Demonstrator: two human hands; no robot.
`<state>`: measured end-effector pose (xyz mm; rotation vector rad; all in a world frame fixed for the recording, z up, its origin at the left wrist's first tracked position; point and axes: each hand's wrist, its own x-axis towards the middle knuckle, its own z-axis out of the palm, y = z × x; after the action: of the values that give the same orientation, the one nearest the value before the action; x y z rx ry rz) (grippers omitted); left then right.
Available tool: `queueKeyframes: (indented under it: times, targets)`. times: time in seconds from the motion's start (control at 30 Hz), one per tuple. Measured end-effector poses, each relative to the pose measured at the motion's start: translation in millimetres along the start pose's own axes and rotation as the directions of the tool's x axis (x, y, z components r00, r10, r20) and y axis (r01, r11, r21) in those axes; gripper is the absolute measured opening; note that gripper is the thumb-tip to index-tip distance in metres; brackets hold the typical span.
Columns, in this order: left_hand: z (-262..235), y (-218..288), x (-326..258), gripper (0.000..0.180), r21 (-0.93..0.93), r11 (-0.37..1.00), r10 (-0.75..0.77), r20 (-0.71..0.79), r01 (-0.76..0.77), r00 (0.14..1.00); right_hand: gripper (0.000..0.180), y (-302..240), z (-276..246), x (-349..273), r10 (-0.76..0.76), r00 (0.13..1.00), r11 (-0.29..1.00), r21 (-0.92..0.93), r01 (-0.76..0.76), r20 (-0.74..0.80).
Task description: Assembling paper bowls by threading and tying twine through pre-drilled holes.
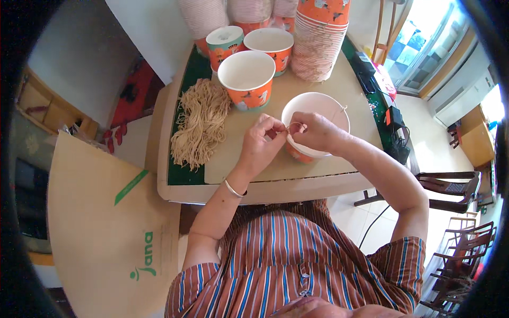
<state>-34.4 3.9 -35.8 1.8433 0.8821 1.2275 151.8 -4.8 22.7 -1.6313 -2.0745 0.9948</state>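
Observation:
A white-lined orange paper bucket (318, 100) stands upright near the front of the table. At its left rim, my left hand (261, 144) and my right hand (318, 131) meet with fingertips pinched on a thin beige string (289, 127). Much of that string is hidden by the fingers. On the bucket's far right rim, a short knotted end of string (343, 109) sticks out. To the left lies a loose bundle of beige strings (199, 124). Another open paper bucket (246, 74) stands just behind the bundle, on its right.
Behind are another open bucket (269, 43), an upturned one (225, 40) and tall bucket stacks (316, 47). Black cables and a power adapter (393, 117) line the table's right edge. A large cardboard box (106, 222) stands at my left, a wooden chair (450, 191) at right.

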Motion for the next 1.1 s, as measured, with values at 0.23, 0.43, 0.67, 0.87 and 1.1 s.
queueKeyframes:
  times: [0.23, 0.43, 0.67, 0.87, 1.1]
  targets:
    - [0, -7, 0, 0.009, -0.078, 0.996, -0.048, 0.002, 0.048, 0.999, 0.018, 0, -4, -1, 0.016, 1.0, 0.983, 0.185, -0.02, 0.027]
    - [-1, -6, 0, 0.008, -0.14, 0.983, -0.117, 0.022, 0.119, 0.993, 0.015, -10, -13, -3, 0.223, 0.947, 0.89, 0.348, -0.294, 0.229]
    - [0, -7, -1, 0.008, -0.155, 0.98, -0.125, 0.034, 0.129, 0.992, 0.015, -9, -12, -6, 0.203, 0.955, 0.871, 0.405, -0.277, 0.217]
    - [1, -5, 0, 0.007, -0.16, 0.975, -0.15, 0.05, 0.156, 0.987, 0.016, 9, -7, -2, 0.076, 0.989, 0.883, 0.451, -0.127, 0.129]
    - [-1, -8, -1, 0.008, -0.203, 0.961, -0.181, 0.064, 0.19, 0.981, 0.013, 14, 6, 3, -0.087, 0.984, 0.953, 0.275, 0.128, -0.157]
